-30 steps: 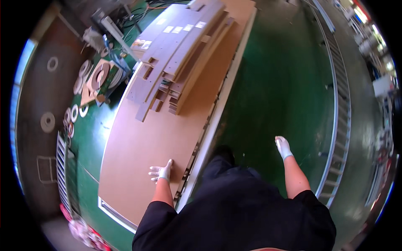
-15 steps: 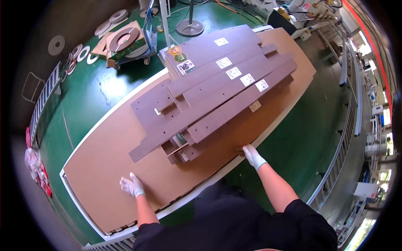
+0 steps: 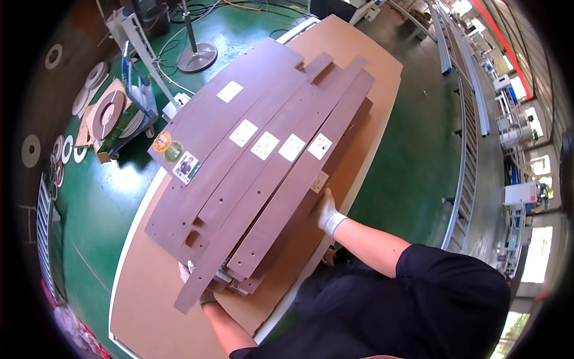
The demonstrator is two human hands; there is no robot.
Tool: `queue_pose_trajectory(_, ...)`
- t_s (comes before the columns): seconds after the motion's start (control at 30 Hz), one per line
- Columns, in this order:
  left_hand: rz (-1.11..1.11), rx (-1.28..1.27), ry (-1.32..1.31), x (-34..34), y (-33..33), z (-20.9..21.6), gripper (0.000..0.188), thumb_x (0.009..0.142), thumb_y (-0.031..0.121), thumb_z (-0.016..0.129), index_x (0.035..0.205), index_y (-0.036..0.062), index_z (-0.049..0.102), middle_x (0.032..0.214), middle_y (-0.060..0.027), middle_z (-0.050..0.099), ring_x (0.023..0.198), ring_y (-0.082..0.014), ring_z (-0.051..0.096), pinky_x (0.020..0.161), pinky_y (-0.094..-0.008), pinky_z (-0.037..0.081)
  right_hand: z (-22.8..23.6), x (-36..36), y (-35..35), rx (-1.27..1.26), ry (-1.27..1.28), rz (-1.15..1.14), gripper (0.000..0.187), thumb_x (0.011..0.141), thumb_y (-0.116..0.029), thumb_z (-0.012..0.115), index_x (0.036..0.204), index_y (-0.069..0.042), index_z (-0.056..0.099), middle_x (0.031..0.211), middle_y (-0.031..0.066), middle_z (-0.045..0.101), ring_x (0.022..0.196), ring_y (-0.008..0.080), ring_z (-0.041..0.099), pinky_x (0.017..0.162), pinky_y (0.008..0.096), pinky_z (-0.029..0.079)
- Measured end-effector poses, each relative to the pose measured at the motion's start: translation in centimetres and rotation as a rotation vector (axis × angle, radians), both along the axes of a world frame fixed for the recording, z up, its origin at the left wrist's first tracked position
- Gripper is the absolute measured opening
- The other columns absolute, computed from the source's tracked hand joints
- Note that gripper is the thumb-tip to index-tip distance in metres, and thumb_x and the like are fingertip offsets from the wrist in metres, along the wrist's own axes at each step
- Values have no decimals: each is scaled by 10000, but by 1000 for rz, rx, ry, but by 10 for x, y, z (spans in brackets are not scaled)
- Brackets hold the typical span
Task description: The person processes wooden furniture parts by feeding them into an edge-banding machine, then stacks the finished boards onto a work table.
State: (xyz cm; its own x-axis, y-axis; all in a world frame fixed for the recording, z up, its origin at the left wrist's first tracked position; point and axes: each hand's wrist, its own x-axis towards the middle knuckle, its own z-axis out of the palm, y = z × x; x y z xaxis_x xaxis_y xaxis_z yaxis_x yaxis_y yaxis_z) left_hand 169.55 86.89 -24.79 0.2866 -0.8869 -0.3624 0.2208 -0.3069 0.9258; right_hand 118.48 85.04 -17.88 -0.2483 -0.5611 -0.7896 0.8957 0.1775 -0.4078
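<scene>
A stack of long brown wooden boards lies lengthwise before me, its pieces of uneven length, with drilled holes and white labels. My left hand, in a white glove, is at the stack's near left end. It wraps round the projecting long board from below; fingers show at the far edge, and the palm is hidden under it. My right hand, also gloved, grips the stack's near side just below a small tan label. One digit points up along the side; the other fingers are mostly hidden.
Beneath the stack is a brown cardboard sheet with a white border. Back left, a blue cart carries coiled edging. A round metal stand base and cables are beyond the stack. A roller conveyor runs along the right.
Both hands have come from the cardboard onto the stack, the left under the projecting board, the right against the near side. My view has turned and the stack looks larger.
</scene>
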Motion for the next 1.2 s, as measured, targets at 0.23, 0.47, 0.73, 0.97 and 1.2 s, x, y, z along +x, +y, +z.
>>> queue_pose_trajectory(0.23, -17, 42, -79, -20, -13, 20, 531, 980, 135, 590, 1462, -41, 455, 1323, -152, 601, 1158, -235, 603, 982, -376, 518, 17, 6, -7, 104, 73, 1, 804, 998, -759, 286, 1551, -195, 439, 1612, 45, 445, 1486, 290, 367, 1230, 482, 239)
queue_pose_trajectory(0.47, -8, 43, -97, -28, -14, 34, 589, 895, 95, 614, 1452, -32, 472, 1283, -158, 625, 1134, -250, 620, 964, -381, 526, 41, 1, -15, 154, 22, 2, 790, 1030, -713, 267, 1605, -179, 357, 1698, 63, 290, 1537, 323, 270, 1255, 523, 177)
queue_pose_trajectory(0.73, -56, -20, -371, -26, -17, 27, 672, 797, 97, 663, 1435, -32, 497, 1225, -176, 651, 1119, -274, 629, 976, -393, 513, 38, -20, -4, -62, 159, 282, 688, 1047, -633, 377, 1529, -144, 427, 1591, 43, 442, 1429, 301, 436, 1206, 466, 328)
queue_pose_trajectory(0.97, -124, 111, -685, -20, -9, 17, 752, 829, 138, 687, 1529, 36, 435, 1320, -212, 546, 1201, -354, 574, 1045, -453, 483, 20, -45, 11, 56, 365, 439, 610, 1076, -572, 345, 1472, -119, 445, 1517, 46, 495, 1385, 320, 466, 1135, 513, 386)
queue_pose_trajectory(1.2, -65, 127, -635, -15, -6, -10, 618, 969, 248, 622, 1525, 70, 421, 1295, -225, 532, 1168, -335, 594, 1029, -433, 498, -14, -93, 31, -50, 435, 793, 688, 1083, -559, 336, 1537, -45, 285, 1516, 229, 422, 1317, 472, 506, 1060, 622, 474)
